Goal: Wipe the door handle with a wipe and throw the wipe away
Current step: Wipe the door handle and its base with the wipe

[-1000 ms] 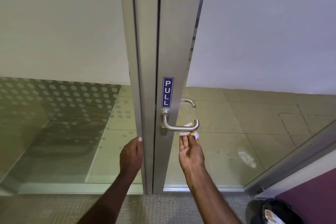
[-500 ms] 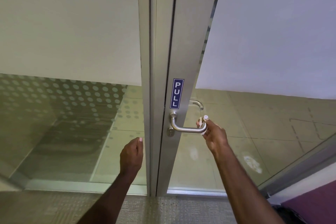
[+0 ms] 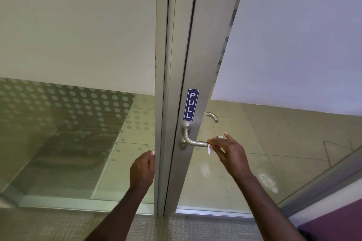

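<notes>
Right hand [image 3: 230, 149] pinches white wipe [image 3: 210, 147] around free end of handle [image 3: 193, 141]. Left hand [image 3: 143, 170] loosely curled, empty, fingertips touching door frame [image 3: 162, 103] beside it.

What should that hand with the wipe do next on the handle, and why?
Probably slide the wipe leftward along the bar toward the door. The right hand pinches it around the free end of the door handle, while the bare stretch and bend near the lock plate show uncovered metal. The left hand rests at the frame, steadying.
</notes>
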Available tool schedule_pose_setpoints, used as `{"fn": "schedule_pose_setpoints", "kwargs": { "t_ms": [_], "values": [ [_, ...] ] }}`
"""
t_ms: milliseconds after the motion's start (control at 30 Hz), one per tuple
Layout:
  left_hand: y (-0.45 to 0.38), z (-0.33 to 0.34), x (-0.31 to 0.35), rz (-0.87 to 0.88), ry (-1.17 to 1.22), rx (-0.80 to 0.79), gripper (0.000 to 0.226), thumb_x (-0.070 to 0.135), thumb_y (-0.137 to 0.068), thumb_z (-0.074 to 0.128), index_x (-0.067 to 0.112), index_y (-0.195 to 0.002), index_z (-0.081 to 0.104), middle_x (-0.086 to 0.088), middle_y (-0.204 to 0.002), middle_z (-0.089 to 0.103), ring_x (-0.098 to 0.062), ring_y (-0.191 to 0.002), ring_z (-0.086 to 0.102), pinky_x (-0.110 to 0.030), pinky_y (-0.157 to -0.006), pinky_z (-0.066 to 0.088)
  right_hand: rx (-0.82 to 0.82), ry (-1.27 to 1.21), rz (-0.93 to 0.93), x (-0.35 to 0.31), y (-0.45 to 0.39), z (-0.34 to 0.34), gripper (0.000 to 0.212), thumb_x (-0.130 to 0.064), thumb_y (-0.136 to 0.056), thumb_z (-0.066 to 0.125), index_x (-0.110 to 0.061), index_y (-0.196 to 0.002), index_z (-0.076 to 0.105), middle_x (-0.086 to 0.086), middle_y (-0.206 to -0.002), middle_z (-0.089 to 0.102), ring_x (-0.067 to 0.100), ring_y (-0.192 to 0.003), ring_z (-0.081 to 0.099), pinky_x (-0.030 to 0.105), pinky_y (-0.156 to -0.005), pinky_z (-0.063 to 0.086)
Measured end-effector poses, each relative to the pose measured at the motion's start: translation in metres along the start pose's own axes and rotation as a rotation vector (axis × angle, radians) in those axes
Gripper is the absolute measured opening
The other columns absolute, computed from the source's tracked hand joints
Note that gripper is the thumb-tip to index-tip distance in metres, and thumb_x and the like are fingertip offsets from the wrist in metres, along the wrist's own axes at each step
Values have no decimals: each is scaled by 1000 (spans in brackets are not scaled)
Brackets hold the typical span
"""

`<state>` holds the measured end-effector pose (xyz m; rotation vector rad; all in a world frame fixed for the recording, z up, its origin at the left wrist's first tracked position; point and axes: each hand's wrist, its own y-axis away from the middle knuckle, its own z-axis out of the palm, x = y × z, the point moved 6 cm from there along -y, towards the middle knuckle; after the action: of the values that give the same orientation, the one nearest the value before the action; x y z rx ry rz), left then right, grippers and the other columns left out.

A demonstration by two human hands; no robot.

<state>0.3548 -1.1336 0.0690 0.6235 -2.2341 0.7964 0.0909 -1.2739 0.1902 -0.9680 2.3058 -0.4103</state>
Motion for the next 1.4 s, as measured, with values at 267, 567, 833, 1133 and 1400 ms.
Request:
{"fn": "schedule_pose_setpoints", "kwargs": {
  "t_ms": [267,567,833,1133,1400],
  "values": [
    [3,5,4,7,-3,11,41,29,-107,42,24,-67,36,5,-54,39,-9,-49,34,-26,-48,27,-76,234,85,-79,-24,44,22,-9,-83,71,-17,-104,67,6,-81,72,26,-76,67,32,-63,47],
    [6,6,3,0,-2,13,41,35,-105,38,20,-68,46,5,-57,48,-16,-52,48,-30,-50,34,-43,137,344,-82,-54,70,24,-20,-97,63,-17,-116,49,8,-96,73,26,-78,72,34,-67,58],
    [9,1,6,5,-2,12,38,33,-105,39,25,-68,43,7,-57,49,-12,-51,46,-21,-49,29,-36,178,305,-80,-48,78,31,-20,-95,67,-17,-120,48,11,-102,72,28,-81,72,36,-69,59],
    [13,14,15,37,20,-10,39,26,-105,48,37,-69,35,15,-53,37,-1,-48,38,-18,-48,26,15,216,52,-67,-17,62,53,-14,-80,81,-24,-121,50,5,-94,78,22,-90,73,37,-111,39],
    [14,28,15,11,47,-52,36,21,-105,50,21,-69,47,7,-57,47,-19,-53,50,-31,-52,37,-51,180,-254,-17,-11,16,32,-4,-84,76,-23,-109,73,-7,-108,78,14,-104,72,36,-106,48]
  ]
}}
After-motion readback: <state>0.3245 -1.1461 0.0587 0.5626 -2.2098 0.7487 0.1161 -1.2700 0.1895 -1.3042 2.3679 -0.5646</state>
